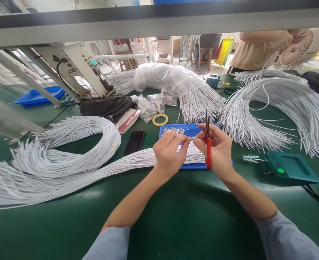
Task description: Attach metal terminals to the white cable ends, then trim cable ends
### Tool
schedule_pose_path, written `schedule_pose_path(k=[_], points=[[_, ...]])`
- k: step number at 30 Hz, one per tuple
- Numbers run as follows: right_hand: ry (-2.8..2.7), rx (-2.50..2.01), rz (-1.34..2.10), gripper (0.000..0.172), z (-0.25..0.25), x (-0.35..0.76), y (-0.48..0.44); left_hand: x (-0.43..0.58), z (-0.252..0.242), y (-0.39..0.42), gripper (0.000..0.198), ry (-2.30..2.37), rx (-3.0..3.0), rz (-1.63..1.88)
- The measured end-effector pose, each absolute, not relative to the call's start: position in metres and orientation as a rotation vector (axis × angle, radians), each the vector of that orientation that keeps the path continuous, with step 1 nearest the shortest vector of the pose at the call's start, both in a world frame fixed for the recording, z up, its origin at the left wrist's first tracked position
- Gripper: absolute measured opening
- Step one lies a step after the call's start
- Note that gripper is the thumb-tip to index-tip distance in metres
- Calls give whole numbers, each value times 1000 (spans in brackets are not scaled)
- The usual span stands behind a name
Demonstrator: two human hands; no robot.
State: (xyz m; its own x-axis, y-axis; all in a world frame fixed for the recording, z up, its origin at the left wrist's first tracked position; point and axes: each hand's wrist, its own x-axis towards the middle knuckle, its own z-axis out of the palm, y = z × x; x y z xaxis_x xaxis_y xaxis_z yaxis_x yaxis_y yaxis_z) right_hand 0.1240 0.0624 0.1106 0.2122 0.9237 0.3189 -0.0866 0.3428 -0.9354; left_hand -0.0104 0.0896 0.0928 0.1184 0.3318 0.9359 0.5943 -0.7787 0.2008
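Observation:
My left hand [170, 151] is closed in a pinch on the thin tip of a white wire [191, 138], most of which its fingers hide. Facing it, my right hand [219, 150] has a pair of scissors with red handles [208, 153] hooked in its fingers, blades pointing up. Its thumb and index finger meet close to the same wire tip. Below both hands lies a shallow blue tray [194, 166] with a heap of small metal terminals [174, 131] at its back left. A bundle of white wires [132, 159] runs from the left under my left hand into the tray.
Coiled wires [105, 141] lie left, more bundles [278, 94] right and back. A phone [134, 142], yellow tape roll [160, 120] and bags of metal parts [147, 112] sit behind. A green device [292, 168] stands right. A metal beam [159, 27] crosses above; a person [259, 50] is beyond.

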Motion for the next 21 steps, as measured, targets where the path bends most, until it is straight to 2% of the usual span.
schedule_pose_path(k=[3,7,14,21], points=[[-1095,-925,1000,36,112,125,63,-11,92,91,11,-876,-2127,-1647],[-1143,-926,1056,35,115,130,64,-12,92,92,10,-887,-2193,-1721],[-1226,-967,775,31,118,131,64,-12,98,90,8,-1051,-2412,-1934],[-1318,-975,655,31,113,128,64,-9,96,91,8,-1014,-2399,-1985]])
